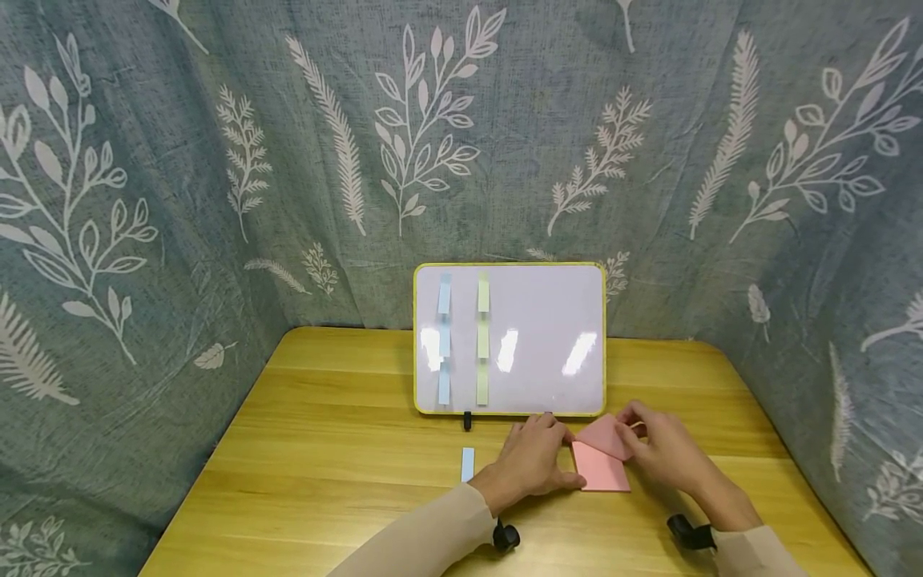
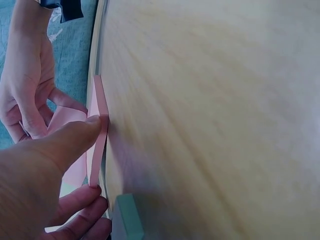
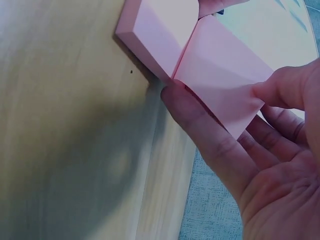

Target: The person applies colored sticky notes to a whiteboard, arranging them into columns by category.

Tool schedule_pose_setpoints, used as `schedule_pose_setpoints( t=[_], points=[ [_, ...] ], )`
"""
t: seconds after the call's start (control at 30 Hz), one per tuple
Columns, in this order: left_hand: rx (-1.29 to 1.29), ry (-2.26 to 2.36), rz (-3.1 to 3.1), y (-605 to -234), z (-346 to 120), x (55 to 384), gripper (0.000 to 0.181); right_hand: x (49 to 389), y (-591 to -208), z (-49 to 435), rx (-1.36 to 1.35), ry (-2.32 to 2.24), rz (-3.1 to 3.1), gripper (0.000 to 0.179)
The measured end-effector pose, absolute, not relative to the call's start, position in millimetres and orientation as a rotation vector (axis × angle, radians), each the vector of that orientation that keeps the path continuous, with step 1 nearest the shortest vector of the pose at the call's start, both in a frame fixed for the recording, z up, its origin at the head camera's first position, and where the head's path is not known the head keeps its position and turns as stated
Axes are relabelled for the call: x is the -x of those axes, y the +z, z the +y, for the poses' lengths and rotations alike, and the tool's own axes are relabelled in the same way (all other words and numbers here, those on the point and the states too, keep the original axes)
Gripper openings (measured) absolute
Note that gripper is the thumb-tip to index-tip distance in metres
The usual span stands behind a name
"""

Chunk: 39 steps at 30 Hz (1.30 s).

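Observation:
A pink sticky note pad [image 1: 604, 473] lies on the table in front of the whiteboard. My left hand [image 1: 530, 458] holds the pad at its left side, thumb [image 2: 82, 131] on the near part of its edge and a fingertip at the far end. With my right hand [image 1: 667, 449] I pinch the top pink sheet [image 1: 602, 435] between thumb and fingers. That sheet is bent up and back, still joined to the pad along a crease in the right wrist view. My right index finger [image 3: 200, 125] extends beside the crease.
The yellow-framed whiteboard [image 1: 548, 320] stands at the back, bearing a column of blue strips [image 1: 444, 340] and one of green strips [image 1: 482, 340]. A narrow blue pad [image 1: 468, 463] lies left of my left hand. A greenish block [image 2: 128, 217] shows near the left fingers. Patterned curtains surround the table.

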<state>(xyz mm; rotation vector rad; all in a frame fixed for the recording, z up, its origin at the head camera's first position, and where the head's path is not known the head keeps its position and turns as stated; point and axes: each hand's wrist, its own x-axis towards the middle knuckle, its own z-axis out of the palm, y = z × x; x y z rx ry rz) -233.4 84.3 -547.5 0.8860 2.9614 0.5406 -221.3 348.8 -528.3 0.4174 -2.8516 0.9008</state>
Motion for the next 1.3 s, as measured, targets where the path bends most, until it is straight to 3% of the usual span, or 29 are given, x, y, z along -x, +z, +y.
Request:
schedule_pose_setpoints(
  t=[1.3],
  points=[
    [-0.913,0.459,2.958,-545.0,83.0,231.1,0.06,227.0,-506.7,362.6,-0.295,0.787,-2.546,0.009]
  ],
)
